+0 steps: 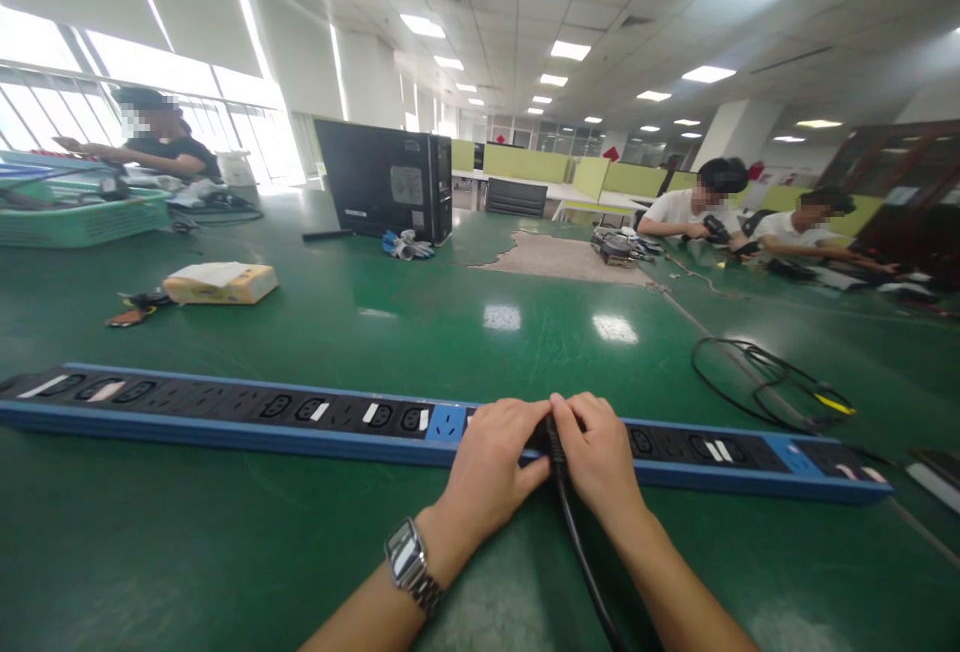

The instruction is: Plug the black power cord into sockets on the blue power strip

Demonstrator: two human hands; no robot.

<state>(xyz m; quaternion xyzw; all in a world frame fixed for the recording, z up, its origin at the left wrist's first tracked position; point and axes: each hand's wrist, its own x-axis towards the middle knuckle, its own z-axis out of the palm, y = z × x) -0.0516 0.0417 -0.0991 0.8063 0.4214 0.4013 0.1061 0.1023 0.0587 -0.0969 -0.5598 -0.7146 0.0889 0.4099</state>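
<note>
A long blue and black power strip (345, 446) lies across the green table, its face showing rows of sockets and several white label pieces. My left hand (491, 457), with a watch on the wrist, is closed over the middle of the strip, its thumb at the front edge and its index fingertip by a black power plug (556, 437). My right hand (604, 457) pinches that plug from the right side. From the plug a thick black cable (581, 552) runs down toward me. The hands hide the plug's front end and the socket below it.
A coiled black cable (757, 382) lies at the right. Beyond the strip are a tissue pack (221, 284), work gloves (407, 245), a black computer case (386, 182) and a green basket (90, 222). Other people sit at the table's far left and far right.
</note>
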